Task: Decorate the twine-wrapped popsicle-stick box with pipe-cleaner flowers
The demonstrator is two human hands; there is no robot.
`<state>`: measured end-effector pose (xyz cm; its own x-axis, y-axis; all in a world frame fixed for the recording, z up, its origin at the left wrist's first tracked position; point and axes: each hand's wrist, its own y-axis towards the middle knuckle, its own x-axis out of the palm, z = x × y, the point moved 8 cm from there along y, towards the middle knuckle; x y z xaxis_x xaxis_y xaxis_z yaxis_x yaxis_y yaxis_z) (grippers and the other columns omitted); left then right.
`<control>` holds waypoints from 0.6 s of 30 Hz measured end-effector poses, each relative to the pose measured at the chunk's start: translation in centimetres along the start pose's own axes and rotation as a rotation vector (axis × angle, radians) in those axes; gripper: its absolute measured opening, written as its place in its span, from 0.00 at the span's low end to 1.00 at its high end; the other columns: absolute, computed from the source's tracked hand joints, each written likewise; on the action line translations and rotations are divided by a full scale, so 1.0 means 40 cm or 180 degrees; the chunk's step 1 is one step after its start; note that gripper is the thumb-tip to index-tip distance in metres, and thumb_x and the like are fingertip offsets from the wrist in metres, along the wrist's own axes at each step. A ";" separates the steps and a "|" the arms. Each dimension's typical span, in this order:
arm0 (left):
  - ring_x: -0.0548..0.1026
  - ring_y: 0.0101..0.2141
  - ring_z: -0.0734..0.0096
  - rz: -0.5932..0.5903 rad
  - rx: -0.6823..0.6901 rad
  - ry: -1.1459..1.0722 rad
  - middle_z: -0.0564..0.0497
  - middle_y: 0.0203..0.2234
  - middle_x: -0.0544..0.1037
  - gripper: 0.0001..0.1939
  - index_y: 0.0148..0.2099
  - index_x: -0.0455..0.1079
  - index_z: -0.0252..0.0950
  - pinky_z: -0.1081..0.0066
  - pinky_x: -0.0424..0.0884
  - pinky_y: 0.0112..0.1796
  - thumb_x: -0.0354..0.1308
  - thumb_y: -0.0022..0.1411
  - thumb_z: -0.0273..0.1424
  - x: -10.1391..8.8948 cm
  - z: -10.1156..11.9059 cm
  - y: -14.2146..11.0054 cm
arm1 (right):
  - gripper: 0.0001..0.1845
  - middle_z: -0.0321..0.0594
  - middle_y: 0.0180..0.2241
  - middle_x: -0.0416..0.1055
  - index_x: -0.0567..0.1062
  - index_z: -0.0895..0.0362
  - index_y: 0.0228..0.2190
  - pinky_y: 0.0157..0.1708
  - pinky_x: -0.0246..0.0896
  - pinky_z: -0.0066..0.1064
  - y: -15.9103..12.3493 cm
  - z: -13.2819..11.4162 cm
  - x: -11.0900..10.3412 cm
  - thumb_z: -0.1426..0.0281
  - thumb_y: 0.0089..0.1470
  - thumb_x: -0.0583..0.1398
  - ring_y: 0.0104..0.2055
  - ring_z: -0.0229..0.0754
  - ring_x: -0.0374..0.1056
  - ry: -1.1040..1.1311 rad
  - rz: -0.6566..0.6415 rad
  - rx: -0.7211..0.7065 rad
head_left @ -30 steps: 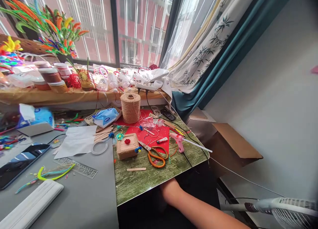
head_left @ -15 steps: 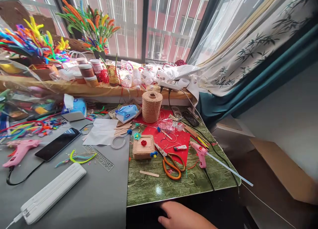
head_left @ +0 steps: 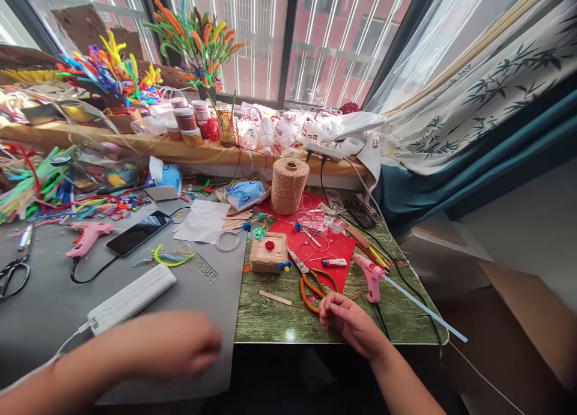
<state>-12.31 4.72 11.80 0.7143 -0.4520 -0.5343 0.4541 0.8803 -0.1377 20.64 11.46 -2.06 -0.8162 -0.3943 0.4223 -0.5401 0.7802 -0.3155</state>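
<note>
My left hand [head_left: 189, 343] is smeared by motion over the front of the grey table half, right of a white power strip [head_left: 135, 298]; its fingers cannot be made out. Curled with the thumb against the fingers, my right hand [head_left: 349, 322] is at the front edge of the green table half, and nothing shows in it. Just behind it lie orange-handled scissors [head_left: 311, 295], the blades pointing away. Farther back is a twine-wrapped box [head_left: 265, 260] with a red flower [head_left: 269, 245] on top. A craft stick [head_left: 274, 297] lies in front of the box.
A pink glue gun [head_left: 370, 277] with a long glue stick lies at the right. Behind stands a twine spool [head_left: 290, 187] by a red sheet [head_left: 333, 247]. A second pink glue gun [head_left: 88, 238], a phone [head_left: 139, 233] and a ruler [head_left: 205, 266] lie left.
My left arm has come into view from the left. My right hand has risen from below the table edge to beside the scissors. The view has swung left.
</note>
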 end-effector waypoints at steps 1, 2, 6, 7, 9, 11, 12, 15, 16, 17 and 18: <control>0.78 0.30 0.63 -0.0258 0.0019 0.0317 0.52 0.32 0.82 0.10 0.34 0.79 0.45 0.67 0.72 0.30 0.64 0.67 0.41 -0.012 0.014 0.074 | 0.16 0.36 0.33 0.71 0.74 0.54 0.33 0.35 0.62 0.32 0.005 0.007 -0.014 0.57 0.57 0.71 0.31 0.38 0.66 0.0153 0.0070 -0.0035; 0.77 0.31 0.63 0.0131 0.0132 0.0502 0.52 0.30 0.81 0.11 0.34 0.78 0.45 0.65 0.70 0.32 0.61 0.69 0.39 -0.061 0.035 0.152 | 0.17 0.35 0.32 0.68 0.73 0.54 0.32 0.32 0.60 0.31 0.009 0.012 -0.027 0.57 0.58 0.71 0.29 0.37 0.63 0.0284 0.0146 -0.0082; 0.74 0.31 0.65 0.2276 0.0896 -0.0013 0.50 0.30 0.78 0.11 0.43 0.75 0.40 0.64 0.70 0.36 0.55 0.72 0.38 -0.218 0.061 0.374 | 0.15 0.33 0.30 0.62 0.72 0.53 0.31 0.27 0.52 0.29 0.013 0.025 -0.064 0.59 0.60 0.69 0.25 0.35 0.53 0.0575 0.0333 -0.0294; 0.73 0.30 0.66 0.2517 0.0990 -0.0283 0.51 0.28 0.76 0.11 0.42 0.75 0.39 0.65 0.69 0.35 0.55 0.72 0.38 -0.225 0.033 0.410 | 0.14 0.34 0.30 0.61 0.72 0.53 0.31 0.27 0.52 0.29 0.012 0.027 -0.068 0.60 0.60 0.69 0.25 0.35 0.53 0.0626 0.0339 -0.0323; 0.72 0.29 0.67 0.2632 0.0990 -0.0378 0.51 0.27 0.76 0.11 0.41 0.75 0.38 0.65 0.70 0.34 0.56 0.71 0.39 -0.209 -0.038 0.467 | 0.13 0.34 0.30 0.60 0.74 0.52 0.33 0.27 0.52 0.29 0.010 0.033 -0.074 0.59 0.60 0.69 0.26 0.35 0.53 0.0723 0.0343 -0.0327; 0.72 0.27 0.68 0.2752 0.0935 -0.0495 0.51 0.26 0.75 0.14 0.42 0.74 0.38 0.67 0.70 0.32 0.53 0.73 0.40 -0.191 -0.124 0.487 | 0.13 0.35 0.30 0.61 0.76 0.52 0.34 0.27 0.54 0.30 0.009 0.039 -0.079 0.57 0.60 0.69 0.26 0.35 0.53 0.0789 0.0385 -0.0304; 0.72 0.26 0.69 0.2803 0.0901 -0.0555 0.51 0.25 0.74 0.15 0.43 0.74 0.37 0.68 0.69 0.30 0.50 0.74 0.40 -0.181 -0.165 0.488 | 0.13 0.35 0.30 0.61 0.77 0.52 0.35 0.27 0.55 0.30 0.008 0.040 -0.079 0.56 0.60 0.69 0.26 0.35 0.53 0.0811 0.0398 -0.0294; 0.73 0.27 0.70 0.2695 0.0863 -0.0691 0.52 0.26 0.75 0.14 0.41 0.75 0.37 0.70 0.70 0.32 0.53 0.72 0.40 -0.148 -0.253 0.490 | 0.16 0.35 0.30 0.62 0.78 0.53 0.37 0.26 0.54 0.29 0.015 0.019 -0.063 0.55 0.58 0.70 0.25 0.34 0.55 0.0822 0.0411 -0.0353; 0.74 0.29 0.70 0.2620 0.0865 -0.0739 0.51 0.28 0.76 0.13 0.41 0.76 0.37 0.70 0.71 0.34 0.56 0.71 0.39 -0.138 -0.269 0.493 | 0.17 0.35 0.30 0.63 0.78 0.54 0.36 0.25 0.53 0.28 0.022 0.001 -0.056 0.55 0.56 0.71 0.25 0.34 0.55 0.0791 0.0442 -0.0412; 0.75 0.31 0.69 0.2545 0.0867 -0.0805 0.50 0.30 0.77 0.12 0.42 0.76 0.36 0.70 0.72 0.36 0.57 0.71 0.39 -0.130 -0.282 0.499 | 0.17 0.34 0.29 0.62 0.78 0.54 0.35 0.24 0.52 0.28 0.033 -0.023 -0.054 0.55 0.55 0.72 0.24 0.33 0.54 0.0753 0.0532 -0.0514; 0.76 0.34 0.68 0.2535 0.0866 -0.0891 0.49 0.33 0.78 0.12 0.44 0.76 0.37 0.69 0.72 0.38 0.56 0.72 0.39 -0.127 -0.291 0.503 | 0.17 0.33 0.28 0.62 0.77 0.53 0.34 0.23 0.51 0.27 0.045 -0.052 -0.059 0.55 0.56 0.72 0.24 0.33 0.54 0.0671 0.0724 -0.0665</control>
<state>-13.01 26.43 2.03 0.9602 0.2302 -0.1583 -0.1482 0.8999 0.4101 22.03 14.81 -1.85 -0.8386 -0.1077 0.5339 -0.2785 0.9273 -0.2503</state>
